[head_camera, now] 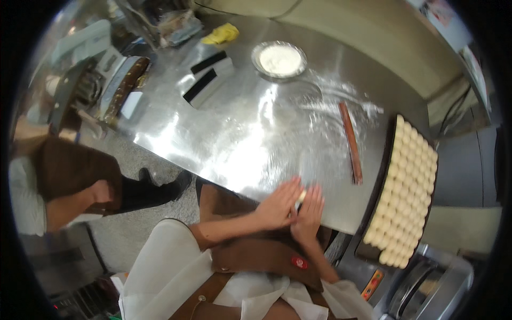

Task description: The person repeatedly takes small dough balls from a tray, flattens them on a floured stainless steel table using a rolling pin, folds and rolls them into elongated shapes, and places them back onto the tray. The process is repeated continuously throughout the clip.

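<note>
At the near edge of the steel worktable [224,132], my left hand [277,203] and my right hand [310,214] lie side by side, fingers pointing away from me. A small pale piece, apparently dough [302,196], shows between them; the hands cover most of it, and motion blurs the fingers. Right of my hands lies a reddish-brown wooden rolling pin [351,144]. Beyond it, a dark tray [370,250] holds close rows of pale dough balls [404,192], with a gap at its near left corner. A metal bowl [256,60] of white flour [280,59] stands at the back.
Two dark-handled scrapers [204,86] and a yellow cloth [221,34] lie at the back left. Flour is smeared near the rolling pin. Another person [72,172] in a brown apron stands left. Right of me is a machine [428,280] with a colored button panel [372,285].
</note>
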Tool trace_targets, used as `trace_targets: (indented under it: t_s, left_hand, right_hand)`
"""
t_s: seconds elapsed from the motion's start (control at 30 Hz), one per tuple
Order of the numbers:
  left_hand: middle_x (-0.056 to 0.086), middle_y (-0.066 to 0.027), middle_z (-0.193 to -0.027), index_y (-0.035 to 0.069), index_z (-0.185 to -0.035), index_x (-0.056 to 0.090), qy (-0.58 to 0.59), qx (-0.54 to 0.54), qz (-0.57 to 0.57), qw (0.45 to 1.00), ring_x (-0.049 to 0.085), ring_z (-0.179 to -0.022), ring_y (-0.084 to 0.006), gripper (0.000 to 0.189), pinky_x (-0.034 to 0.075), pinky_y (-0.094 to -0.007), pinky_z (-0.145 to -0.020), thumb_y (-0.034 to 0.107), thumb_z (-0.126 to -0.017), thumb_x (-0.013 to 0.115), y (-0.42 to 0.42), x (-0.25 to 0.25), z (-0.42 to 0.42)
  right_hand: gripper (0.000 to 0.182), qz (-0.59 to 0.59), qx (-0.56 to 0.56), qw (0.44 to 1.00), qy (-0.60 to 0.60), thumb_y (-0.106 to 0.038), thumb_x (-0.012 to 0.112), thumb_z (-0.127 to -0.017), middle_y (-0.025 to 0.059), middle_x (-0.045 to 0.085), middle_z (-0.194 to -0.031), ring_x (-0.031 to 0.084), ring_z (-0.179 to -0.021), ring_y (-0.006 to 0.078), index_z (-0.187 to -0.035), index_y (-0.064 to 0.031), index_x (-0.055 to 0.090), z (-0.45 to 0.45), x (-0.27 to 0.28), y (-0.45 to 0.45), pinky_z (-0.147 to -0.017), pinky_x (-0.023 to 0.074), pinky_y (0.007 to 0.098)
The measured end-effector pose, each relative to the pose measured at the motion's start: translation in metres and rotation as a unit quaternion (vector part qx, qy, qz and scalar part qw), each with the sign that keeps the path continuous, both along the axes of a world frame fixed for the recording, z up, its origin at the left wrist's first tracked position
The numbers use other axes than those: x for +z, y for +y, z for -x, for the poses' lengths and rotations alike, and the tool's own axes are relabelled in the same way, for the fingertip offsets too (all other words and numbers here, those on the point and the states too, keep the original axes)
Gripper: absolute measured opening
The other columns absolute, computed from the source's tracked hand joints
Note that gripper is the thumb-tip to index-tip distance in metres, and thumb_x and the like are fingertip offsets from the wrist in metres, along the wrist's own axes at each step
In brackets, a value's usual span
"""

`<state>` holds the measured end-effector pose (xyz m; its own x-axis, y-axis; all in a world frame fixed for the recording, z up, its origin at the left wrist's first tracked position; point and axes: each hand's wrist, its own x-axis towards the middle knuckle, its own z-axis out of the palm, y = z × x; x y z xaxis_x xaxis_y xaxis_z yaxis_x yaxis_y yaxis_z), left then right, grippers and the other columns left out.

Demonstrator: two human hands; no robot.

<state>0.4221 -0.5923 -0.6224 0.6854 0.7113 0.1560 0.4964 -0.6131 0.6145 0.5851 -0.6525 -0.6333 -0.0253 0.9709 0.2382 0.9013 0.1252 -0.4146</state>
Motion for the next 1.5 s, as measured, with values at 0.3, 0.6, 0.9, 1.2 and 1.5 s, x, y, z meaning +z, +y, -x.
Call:
trace_targets:
  t_s: [0.3,0.6,0.9,1.2,1.5]
  left_hand:
    - [0.03,-0.0321,-0.168,-0.011,-0.158,0.036,-0.039,0.178,-0.016,0.983,0.026,-0.159,-0.0426,0.072,0.015,-0.0515,-0.132,0.039,-0.107,0.045,0.146,-0.032,-0.094]
    - [0.024,-0.0321,-0.17,-0.011,-0.161,0.028,-0.059,-0.042,-0.052,0.996,0.02,-0.161,-0.0445,0.087,0.016,-0.0507,-0.132,0.046,-0.101,0.055,0.008,-0.025,-0.01]
    - [0.03,-0.0346,-0.166,-0.009,-0.155,0.04,-0.016,0.125,-0.044,0.991,0.025,-0.158,-0.0453,0.079,0.016,-0.0526,-0.132,0.05,-0.103,0.049,0.132,-0.019,-0.08]
    - [0.019,-0.0303,-0.172,-0.003,-0.163,0.031,-0.049,-0.017,-0.08,0.995,0.014,-0.161,-0.0486,0.084,0.008,-0.0614,-0.13,0.053,-0.104,0.051,0.016,-0.023,-0.012]
    - [0.031,-0.0297,-0.169,0.005,-0.161,0.042,0.071,0.155,-0.039,0.985,0.021,-0.161,-0.0437,0.079,0.008,-0.0633,-0.129,0.059,-0.103,0.045,0.125,0.003,-0.072]
  right_hand:
    - [0.07,0.018,-0.118,0.988,-0.103,-0.039,0.037,-0.113,0.03,0.025,-0.172,0.019,-0.163,0.039,-0.164,0.0077,0.028,-0.059,-0.039,0.173,-0.132,0.0086,0.052]
    - [0.068,0.005,0.032,0.999,-0.039,-0.034,0.041,-0.113,0.0286,0.022,-0.173,0.022,-0.161,0.0437,-0.165,0.0061,0.024,-0.012,-0.006,0.007,-0.131,0.0161,0.0553]
    - [0.069,0.032,-0.08,0.996,0.036,-0.04,0.037,-0.114,0.027,0.026,-0.172,0.024,-0.16,0.0429,-0.161,0.0094,0.03,-0.046,-0.006,0.152,-0.131,0.0177,0.0502]
    - [0.073,0.017,0.005,0.999,-0.031,-0.048,0.04,-0.113,0.0256,0.026,-0.172,0.023,-0.16,0.0431,-0.165,0.0019,0.03,-0.019,-0.009,0.013,-0.129,0.0178,0.0572]
    - [0.063,0.036,-0.094,0.992,-0.072,-0.04,0.039,-0.113,0.0269,0.042,-0.164,0.031,-0.156,0.0422,-0.157,0.0044,0.044,-0.046,-0.006,0.145,-0.129,0.019,0.0517]
